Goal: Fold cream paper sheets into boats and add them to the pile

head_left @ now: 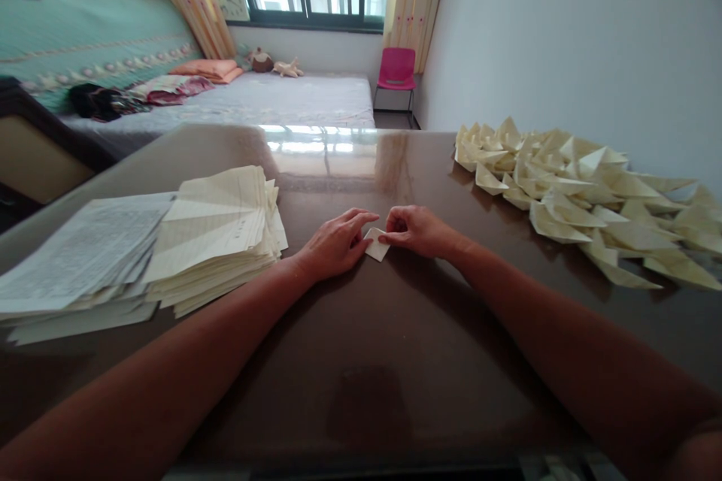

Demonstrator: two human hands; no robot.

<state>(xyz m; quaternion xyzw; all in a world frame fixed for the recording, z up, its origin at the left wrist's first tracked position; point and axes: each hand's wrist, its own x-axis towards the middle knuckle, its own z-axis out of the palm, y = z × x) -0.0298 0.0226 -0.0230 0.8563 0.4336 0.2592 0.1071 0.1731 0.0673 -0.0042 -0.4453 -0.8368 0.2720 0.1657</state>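
Observation:
A small piece of folded cream paper (377, 249), diamond-shaped, is at the middle of the glossy brown table (350, 361). My left hand (337, 244) has its thumb on the paper's left corner, with the index finger stretched over the top. On the other side, my right hand (418, 231) pinches the right corner between thumb and curled fingers. Both hands are low over the tabletop. Whether the left fingers reach behind the paper is hidden.
Lined cream sheets (211, 222) lie stacked at the left, beside printed sheets (93, 248). Many folded paper boats (564, 188) are heaped at the right near the wall. Beyond the table are a bed (316, 98) and a pink chair (397, 69).

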